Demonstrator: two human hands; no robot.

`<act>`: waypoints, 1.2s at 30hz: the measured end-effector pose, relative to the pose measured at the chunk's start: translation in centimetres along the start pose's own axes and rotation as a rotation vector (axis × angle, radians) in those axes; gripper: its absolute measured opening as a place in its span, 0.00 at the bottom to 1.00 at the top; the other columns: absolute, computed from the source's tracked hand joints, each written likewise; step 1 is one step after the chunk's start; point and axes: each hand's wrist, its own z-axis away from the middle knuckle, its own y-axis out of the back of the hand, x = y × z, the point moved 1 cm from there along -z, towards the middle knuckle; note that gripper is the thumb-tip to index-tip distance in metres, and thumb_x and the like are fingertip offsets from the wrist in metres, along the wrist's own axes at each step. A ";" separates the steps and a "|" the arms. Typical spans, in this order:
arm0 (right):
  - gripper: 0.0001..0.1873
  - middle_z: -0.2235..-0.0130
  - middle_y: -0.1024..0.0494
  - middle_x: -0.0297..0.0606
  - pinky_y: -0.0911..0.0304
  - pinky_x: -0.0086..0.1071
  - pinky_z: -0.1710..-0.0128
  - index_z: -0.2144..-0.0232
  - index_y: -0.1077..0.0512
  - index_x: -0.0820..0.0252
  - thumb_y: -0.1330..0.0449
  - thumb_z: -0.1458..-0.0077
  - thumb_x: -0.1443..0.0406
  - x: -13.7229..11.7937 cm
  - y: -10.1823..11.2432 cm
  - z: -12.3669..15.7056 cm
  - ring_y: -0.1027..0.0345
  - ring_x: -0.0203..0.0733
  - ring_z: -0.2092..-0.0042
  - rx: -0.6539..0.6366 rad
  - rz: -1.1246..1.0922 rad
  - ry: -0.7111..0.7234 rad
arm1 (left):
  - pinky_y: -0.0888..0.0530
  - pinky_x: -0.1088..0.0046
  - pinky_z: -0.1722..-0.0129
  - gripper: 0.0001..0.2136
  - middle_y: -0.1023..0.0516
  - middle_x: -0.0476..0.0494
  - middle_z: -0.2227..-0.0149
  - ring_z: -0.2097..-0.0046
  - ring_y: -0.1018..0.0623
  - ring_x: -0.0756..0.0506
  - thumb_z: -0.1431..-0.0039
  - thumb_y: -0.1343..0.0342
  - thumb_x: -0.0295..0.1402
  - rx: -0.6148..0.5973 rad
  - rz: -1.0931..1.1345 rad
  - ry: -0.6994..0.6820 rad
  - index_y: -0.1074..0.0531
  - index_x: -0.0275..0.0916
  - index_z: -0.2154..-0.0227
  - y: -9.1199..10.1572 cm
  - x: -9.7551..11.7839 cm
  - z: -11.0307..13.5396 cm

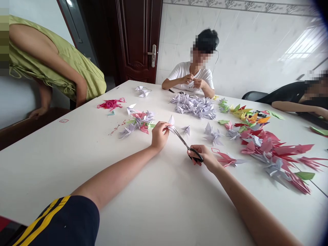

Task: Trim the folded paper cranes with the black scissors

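Observation:
Pinched in the fingers of my left hand (160, 136) is a white folded paper crane (171, 120), held a little above the table. My right hand (203, 156) grips black-handled scissors (182, 139). Their metal blades reach up and left to the crane beside my left fingertips; whether the blades are parted is hard to tell. A single white crane (187, 130) lies on the table just beyond the scissors. A small heap of white, pink and green cranes (140, 122) sits left of my left hand. Near my right wrist is a red and white crane (229, 159).
Red, white and green cranes (271, 150) spread over the right side of the white table (143, 205). A white crane pile (193, 105) lies before a seated person (205, 68). Pink string (110, 104) is at the left. Another person (64, 61) bends there; a third (289, 97) sits right.

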 end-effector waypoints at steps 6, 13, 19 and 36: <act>0.24 0.84 0.30 0.33 0.54 0.28 0.81 0.81 0.36 0.58 0.30 0.57 0.49 0.0 -0.3 -0.2 0.46 0.31 0.82 0.049 0.013 -0.054 | 0.19 0.72 0.58 0.16 0.24 0.45 0.61 0.57 0.21 0.49 0.45 0.48 0.15 -0.058 -0.030 -0.039 0.23 0.40 0.61 0.0 0.2 0.2; 0.25 0.85 0.32 0.31 0.54 0.28 0.82 0.81 0.36 0.57 0.29 0.60 0.48 0.0 -0.4 -0.1 0.43 0.33 0.81 0.090 0.000 -0.077 | 0.19 0.73 0.57 0.17 0.24 0.44 0.60 0.57 0.21 0.49 0.45 0.48 0.14 -0.038 -0.022 -0.064 0.23 0.40 0.60 0.0 0.2 0.2; 0.26 0.85 0.32 0.30 0.55 0.28 0.81 0.81 0.37 0.57 0.27 0.62 0.50 0.2 -0.2 -0.2 0.45 0.32 0.81 0.105 0.019 -0.097 | 0.19 0.74 0.58 0.19 0.25 0.45 0.61 0.57 0.22 0.50 0.47 0.49 0.12 -0.033 -0.006 -0.054 0.24 0.40 0.61 0.0 0.1 0.2; 0.28 0.85 0.34 0.29 0.59 0.28 0.81 0.81 0.38 0.57 0.27 0.62 0.48 0.1 -1.0 0.0 0.49 0.31 0.82 0.189 0.003 -0.082 | 0.23 0.65 0.49 0.21 0.26 0.41 0.51 0.46 0.24 0.43 0.53 0.50 0.15 -0.184 0.032 0.001 0.28 0.42 0.58 0.8 2.2 -0.9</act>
